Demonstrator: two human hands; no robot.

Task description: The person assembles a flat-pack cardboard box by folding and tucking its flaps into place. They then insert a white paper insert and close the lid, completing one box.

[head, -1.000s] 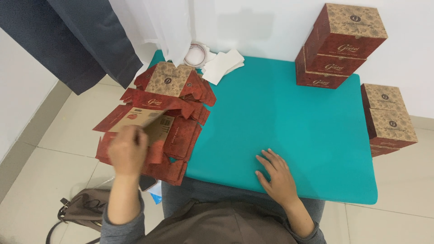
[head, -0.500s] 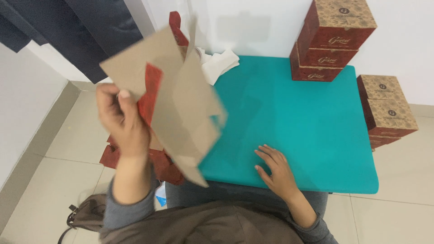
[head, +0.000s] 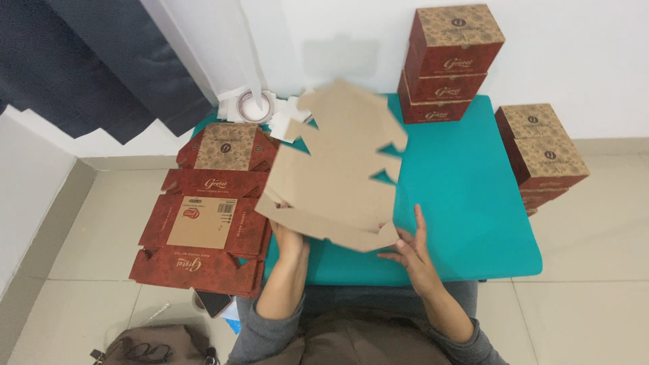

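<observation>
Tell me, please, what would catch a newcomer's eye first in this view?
Most striking is the flat brown cardboard blank, held up over the middle of the teal table by the left hand under its lower edge and the right hand at its lower right corner. To the left, a stack of flat red box blanks overhangs the table's edge, and assembled red boxes are stacked at the far right corner.

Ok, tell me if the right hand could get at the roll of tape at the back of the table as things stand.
Probably not easily. The right hand is at the near edge under the flat cardboard blank, which it and the left hand hold up between it and the tape roll.
</observation>
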